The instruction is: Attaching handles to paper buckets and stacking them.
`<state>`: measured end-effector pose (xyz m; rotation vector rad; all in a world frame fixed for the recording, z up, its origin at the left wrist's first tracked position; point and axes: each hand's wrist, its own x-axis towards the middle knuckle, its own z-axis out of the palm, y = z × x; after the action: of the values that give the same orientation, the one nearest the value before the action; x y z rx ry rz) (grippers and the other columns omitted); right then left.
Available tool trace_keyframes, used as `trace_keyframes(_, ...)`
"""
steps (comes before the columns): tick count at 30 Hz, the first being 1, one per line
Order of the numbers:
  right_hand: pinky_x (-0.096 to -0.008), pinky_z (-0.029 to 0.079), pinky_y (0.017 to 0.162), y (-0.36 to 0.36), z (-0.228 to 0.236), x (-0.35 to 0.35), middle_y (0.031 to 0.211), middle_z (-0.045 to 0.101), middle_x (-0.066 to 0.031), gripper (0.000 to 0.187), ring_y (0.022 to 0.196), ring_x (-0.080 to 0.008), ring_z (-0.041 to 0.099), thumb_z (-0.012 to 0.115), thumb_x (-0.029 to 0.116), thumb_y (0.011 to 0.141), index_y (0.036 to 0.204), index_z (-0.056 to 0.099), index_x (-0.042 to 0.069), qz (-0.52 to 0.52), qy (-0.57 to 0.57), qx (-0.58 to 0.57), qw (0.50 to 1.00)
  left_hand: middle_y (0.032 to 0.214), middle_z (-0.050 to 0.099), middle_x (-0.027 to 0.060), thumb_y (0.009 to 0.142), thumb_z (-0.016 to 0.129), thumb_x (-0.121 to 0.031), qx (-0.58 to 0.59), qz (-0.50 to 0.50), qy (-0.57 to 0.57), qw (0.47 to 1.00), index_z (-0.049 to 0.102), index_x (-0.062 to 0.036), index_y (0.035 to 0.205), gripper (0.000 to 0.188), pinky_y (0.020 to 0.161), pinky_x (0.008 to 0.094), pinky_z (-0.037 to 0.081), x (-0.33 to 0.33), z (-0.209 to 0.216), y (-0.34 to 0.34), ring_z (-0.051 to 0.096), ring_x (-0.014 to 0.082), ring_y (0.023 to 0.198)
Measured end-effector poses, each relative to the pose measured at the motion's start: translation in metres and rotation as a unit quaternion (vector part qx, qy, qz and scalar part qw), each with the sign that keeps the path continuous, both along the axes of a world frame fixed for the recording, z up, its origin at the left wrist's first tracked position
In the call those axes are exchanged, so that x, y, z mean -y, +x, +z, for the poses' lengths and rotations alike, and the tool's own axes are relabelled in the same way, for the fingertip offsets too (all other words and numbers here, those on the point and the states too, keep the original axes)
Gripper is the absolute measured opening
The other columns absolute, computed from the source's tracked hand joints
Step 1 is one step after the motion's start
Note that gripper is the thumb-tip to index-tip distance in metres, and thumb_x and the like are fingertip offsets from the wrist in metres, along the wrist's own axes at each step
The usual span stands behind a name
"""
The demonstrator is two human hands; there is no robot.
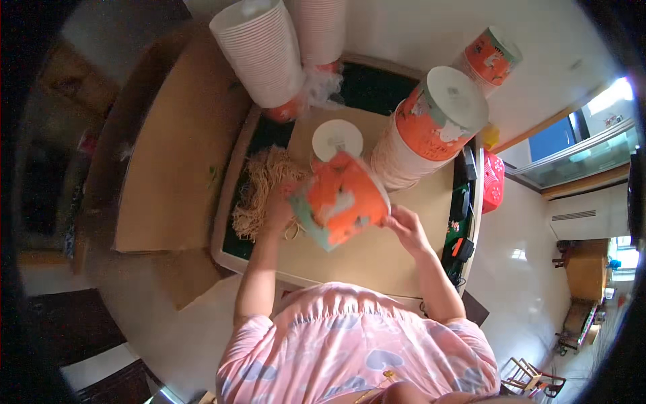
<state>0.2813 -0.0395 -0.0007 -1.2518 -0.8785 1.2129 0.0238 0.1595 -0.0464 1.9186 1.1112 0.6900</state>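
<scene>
A paper bucket (350,202), orange with white animal shapes and a pale green band, is tilted in front of me above the table. My right hand (408,231) pinches its right edge between thumb and fingers. My left hand (279,207) is at the bucket's left side, beside a heap of beige cord (259,195); its fingers are smeared by motion and partly hidden. A loop of cord hangs near the bucket's lower left. Just behind it stands a white round-topped bucket or lid (338,139). To the right rises a stack of orange and white buckets (431,138).
Tall stacks of white paper buckets (259,54) stand at the back left, with crumpled clear plastic (324,86) beside them. A large cardboard box (178,148) is left of the table (397,252). Black devices (462,202) line its right edge, near a red plastic basket (494,182).
</scene>
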Motion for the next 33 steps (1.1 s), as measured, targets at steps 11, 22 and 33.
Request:
trace_keyframes(11,-0.0383,0.051,0.075,-0.038,-0.024,0.062,0.094,0.06,-0.0108,0.02,0.089,-0.032,0.059,0.067,0.003,0.074,0.094,0.062,0.006,0.029,0.045,0.462,0.885,0.071,0.059,0.0032,0.076,0.061,-0.001,-0.098,0.179,-0.073,0.976,0.06,-0.0024,0.084,0.008,0.065,0.0304,0.047,0.091,-0.161,-0.085,0.057,0.0158,0.071)
trace_keyframes(22,-0.0237,0.047,0.072,-0.126,-0.01,0.074,0.088,0.063,-0.004,0.03,0.079,-0.0092,0.057,0.052,0.026,0.094,0.102,0.064,0.0,0.098,-0.267,-0.04,0.958,0.078,0.063,0.0109,0.077,0.067,-0.006,0.015,-0.104,-0.121,0.987,0.064,-0.0024,0.083,0.007,0.062,0.0308,0.049,0.212,0.02,-0.033,0.063,0.0219,0.07)
trace_keyframes(33,-0.0281,0.046,0.082,-0.112,-0.002,0.085,0.094,0.065,-0.0066,0.027,0.09,-0.0133,0.059,0.054,0.02,0.093,0.108,0.06,-0.001,-0.125,-0.147,-0.102,0.976,0.072,0.068,0.0088,0.084,0.064,-0.009,0.084,-0.043,-0.196,0.976,0.066,0.0003,0.087,0.01,0.058,0.0251,0.05,0.217,0.044,-0.023,0.064,0.0114,0.065)
